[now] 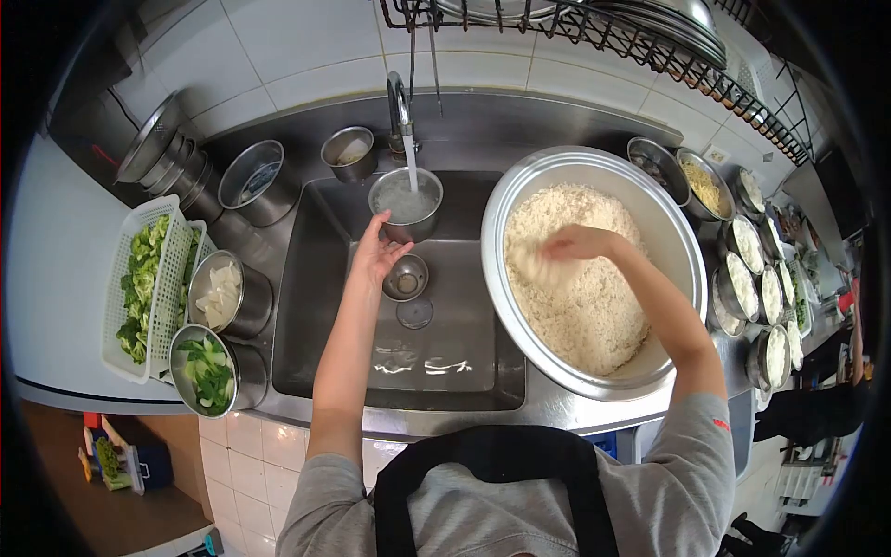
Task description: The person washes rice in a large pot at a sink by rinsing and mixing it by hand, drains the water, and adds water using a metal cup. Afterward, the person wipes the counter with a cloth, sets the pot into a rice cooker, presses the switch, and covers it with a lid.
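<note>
Water runs from the tap (399, 102) into a small round steel container (415, 221), which is full of cloudy-looking water. My left hand (375, 254) grips this container from its lower left side, thumb near the rim and fingers underneath. On the right stands a large metal pot (498, 269) holding a heap of white rice (585, 320). My right hand (566, 249) is in the pot, over the rice; its fingers are smeared by motion, so their shape does not show.
The steel sink (371, 306) has a drain strainer (406, 278). On the left are a basket of broccoli (141, 288), steel containers of sliced food (223, 295) and leafy greens (210, 376). Several rice-filled bowls (740, 283) line the right. A wire rack (640, 60) hangs above.
</note>
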The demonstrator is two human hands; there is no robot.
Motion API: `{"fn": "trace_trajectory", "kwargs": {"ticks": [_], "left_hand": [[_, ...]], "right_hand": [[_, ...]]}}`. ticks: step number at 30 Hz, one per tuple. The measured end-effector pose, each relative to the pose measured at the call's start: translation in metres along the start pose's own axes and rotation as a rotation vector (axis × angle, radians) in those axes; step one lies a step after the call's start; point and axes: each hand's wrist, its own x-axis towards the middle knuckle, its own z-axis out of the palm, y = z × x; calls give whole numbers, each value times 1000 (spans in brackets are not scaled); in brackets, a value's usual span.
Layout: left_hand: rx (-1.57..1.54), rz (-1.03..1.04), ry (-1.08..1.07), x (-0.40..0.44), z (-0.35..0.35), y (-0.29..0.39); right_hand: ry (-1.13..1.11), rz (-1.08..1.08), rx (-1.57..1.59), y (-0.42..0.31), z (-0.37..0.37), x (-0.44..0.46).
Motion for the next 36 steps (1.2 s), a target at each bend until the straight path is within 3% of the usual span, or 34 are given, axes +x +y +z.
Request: {"fn": "trace_trajectory", "kwargs": {"ticks": [1, 3, 4, 5, 7, 8, 10, 12, 14, 18, 20, 22, 24, 26, 27, 29, 30, 32, 34, 36], "left_hand": [[-2, -2, 2, 0, 0, 0], [0, 6, 16, 0, -1, 0], [-6, 7, 20, -1, -2, 0], [-4, 5, 0, -2, -4, 1], [-3, 6, -16, -3, -6, 0], [-5, -1, -33, -4, -6, 0], [-11, 1, -44, -3, -4, 1], [-9, -22, -69, 1, -6, -1], [-41, -21, -66, 5, -9, -4], [-40, -30, -49, 0, 0, -4], [-32, -44, -35, 7, -3, -4], [-28, -44, -64, 2, 2, -1], [-24, -37, -89, -5, 6, 5], [-41, -27, -56, -10, 10, 9], [-43, -23, -57, -12, 12, 12], [-50, -29, -9, -17, 13, 17], [-53, -23, -6, -24, 14, 19], [0, 6, -54, -38, 15, 24], [-7, 12, -65, -51, 16, 27], [-8, 16, -83, -58, 17, 26]], "right_hand": [[-123, -83, 3, 2, -6, -8], [48, 198, 404, 14, -30, -32], [411, 336, 460, 57, -35, -29], [620, 484, 275, 112, -39, -22], [1071, 572, -184, 153, -31, -20], [1072, 565, -188, 150, -26, -9], [1364, 508, -53, 131, -13, 25], [1334, 386, -76, 116, -5, 67], [1248, 279, -41, 52, 7, 84], [702, -100, 142, -6, 54, 72], [395, -187, 87, -38, 70, 36], [227, -392, 51, -43, 88, 5], [47, -610, -165, -47, 89, -26], [73, -648, -463, -40, 92, -60], [73, -651, -467, -41, 89, -77], [-153, -324, -673, -46, 79, -106], [-153, -330, -677, -47, 71, -113], [-341, 275, -426, -43, 51, -116], [75, 100, -352, -9, 39, -108], [421, 67, -138, -6, 15, -85]]}}
